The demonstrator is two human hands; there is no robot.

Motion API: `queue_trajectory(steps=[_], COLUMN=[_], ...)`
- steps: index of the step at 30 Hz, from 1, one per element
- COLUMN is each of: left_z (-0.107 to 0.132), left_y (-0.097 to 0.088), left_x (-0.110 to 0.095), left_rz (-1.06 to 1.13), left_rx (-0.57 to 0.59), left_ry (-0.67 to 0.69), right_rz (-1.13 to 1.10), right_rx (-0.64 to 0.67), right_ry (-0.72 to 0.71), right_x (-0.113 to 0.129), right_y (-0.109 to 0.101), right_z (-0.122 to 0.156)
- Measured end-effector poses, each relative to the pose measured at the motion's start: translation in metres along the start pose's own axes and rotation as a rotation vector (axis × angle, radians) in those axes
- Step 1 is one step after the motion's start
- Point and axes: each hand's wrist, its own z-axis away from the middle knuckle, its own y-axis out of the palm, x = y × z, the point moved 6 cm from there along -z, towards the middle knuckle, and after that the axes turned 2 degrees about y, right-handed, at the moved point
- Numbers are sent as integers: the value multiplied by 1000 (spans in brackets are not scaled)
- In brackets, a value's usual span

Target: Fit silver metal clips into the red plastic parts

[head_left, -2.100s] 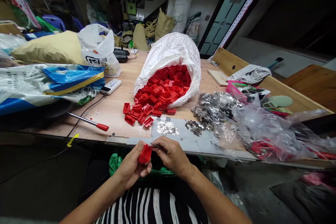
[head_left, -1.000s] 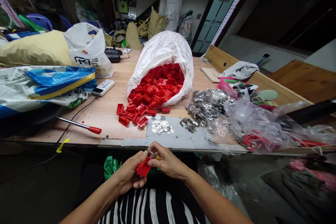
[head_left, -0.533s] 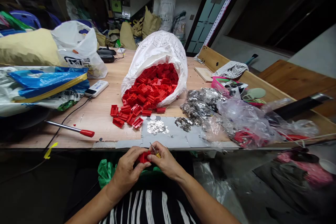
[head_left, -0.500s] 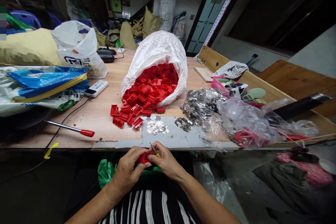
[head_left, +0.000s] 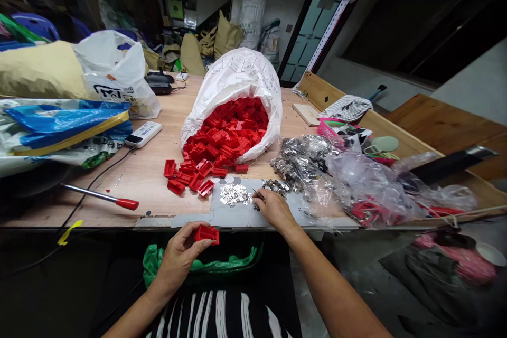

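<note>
My left hand [head_left: 179, 254] grips a small red plastic part [head_left: 206, 233] just below the table's front edge. My right hand [head_left: 272, 208] rests on a grey sheet [head_left: 241, 212] on the table, fingers pinched round a thin metal tool whose tip points at a pile of small silver metal pieces [head_left: 233, 194]. A second, darker heap of metal pieces [head_left: 275, 186] lies just beyond that hand. Several loose red parts [head_left: 189, 175] lie left of the sheet, spilled from a white sack [head_left: 237, 76] full of them.
A red-handled screwdriver [head_left: 99, 196] lies at the front left. Clear bags of metal pieces [head_left: 309, 158] and of red parts [head_left: 372, 195] sit on the right. Blue and white bags [head_left: 67, 121], a remote [head_left: 143, 134] and a green bag [head_left: 206, 264] under the table are also near.
My right hand has left the red part and reached forward onto the grey sheet by the metal pieces. My left hand still holds the red part, now turned flat.
</note>
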Motion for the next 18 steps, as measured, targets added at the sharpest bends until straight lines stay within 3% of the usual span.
queue_trajectory(steps=[6, 11, 18], left_z=[0, -3, -7], left_y=[1, -1, 8], left_x=[4, 5, 4], left_rz=[28, 117, 277], left_rx=[4, -17, 18], left_ry=[-20, -64, -87], right_rz=[52, 28, -294], right_rx=[15, 12, -39], right_ry=[-8, -22, -223], right_x=[3, 5, 32], right_y=[10, 4, -2], right_z=[-12, -9, 9])
